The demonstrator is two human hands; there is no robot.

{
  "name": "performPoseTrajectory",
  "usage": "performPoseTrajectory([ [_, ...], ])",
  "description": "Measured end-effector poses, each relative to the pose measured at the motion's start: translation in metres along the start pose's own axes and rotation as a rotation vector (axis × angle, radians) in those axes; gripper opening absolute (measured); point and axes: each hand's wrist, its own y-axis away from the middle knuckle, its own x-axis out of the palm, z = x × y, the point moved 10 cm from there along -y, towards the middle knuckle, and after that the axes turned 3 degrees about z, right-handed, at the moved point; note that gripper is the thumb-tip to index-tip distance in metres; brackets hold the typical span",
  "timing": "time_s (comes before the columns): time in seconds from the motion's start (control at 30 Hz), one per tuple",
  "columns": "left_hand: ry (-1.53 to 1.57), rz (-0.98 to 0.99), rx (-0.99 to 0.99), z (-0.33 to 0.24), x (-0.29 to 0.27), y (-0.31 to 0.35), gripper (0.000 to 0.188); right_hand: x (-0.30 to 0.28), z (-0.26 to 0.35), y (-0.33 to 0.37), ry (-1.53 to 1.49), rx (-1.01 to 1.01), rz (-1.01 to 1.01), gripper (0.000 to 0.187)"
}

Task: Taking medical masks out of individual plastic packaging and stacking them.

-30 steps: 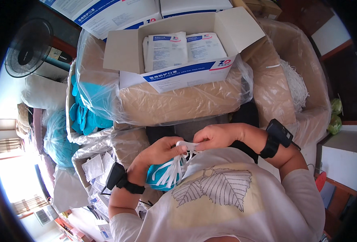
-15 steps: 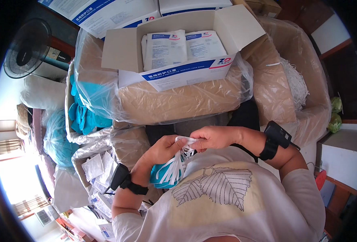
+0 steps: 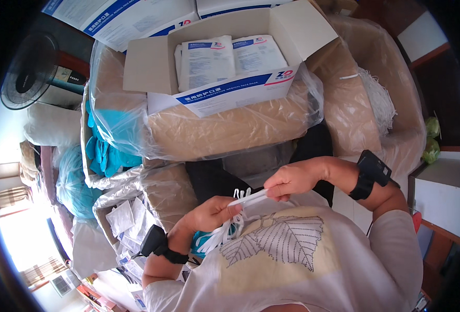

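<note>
My left hand (image 3: pixel 214 212) is closed around a bunch of flat white straps (image 3: pixel 220 235), whose loops hang below it and poke up past the fingers. Under that hand, against my shirt, part of a teal bundle (image 3: pixel 201 240) shows; most of it is hidden, so I cannot tell its exact kind. My right hand (image 3: pixel 294 179) pinches a white strap (image 3: pixel 251 198), pulled taut across to the left hand, above my lap.
Ahead, an open white carton (image 3: pixel 224 101) with white packets (image 3: pixel 207 63) sits on a plastic-lined box (image 3: pixel 230 138). Teal pieces (image 3: pixel 107 153) fill a lined box at left; white cords (image 3: pixel 376 104) lie in another at right. A fan (image 3: pixel 29 72) stands far left.
My right hand has drawn away to the right from the left hand, stretching the strap between them. My left hand has dropped slightly toward me, and less of the teal bundle shows.
</note>
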Motion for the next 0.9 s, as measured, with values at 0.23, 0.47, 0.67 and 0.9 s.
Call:
performPoseTrajectory([
  [0.23, -0.045, 0.076, 0.107, -0.010, 0.022, -0.001, 0.036, 0.008, -0.008, 0.029, 0.019, 0.011, 0.102, 0.033],
  [0.47, -0.031, 0.156, 0.080, -0.002, 0.037, -0.006, 0.034, 0.017, -0.029, 0.069, -0.065, 0.086, 0.183, 0.033],
  [0.67, 0.067, -0.032, 0.064, 0.019, 0.009, 0.012, 0.030, -0.021, -0.062, 0.113, -0.122, 0.257, 0.032, 0.031],
  [0.9, 0.748, -0.535, 0.184, -0.036, -0.064, 0.026, 0.043, -0.085, -0.034, 0.110, -0.449, -0.005, -0.527, 0.023],
])
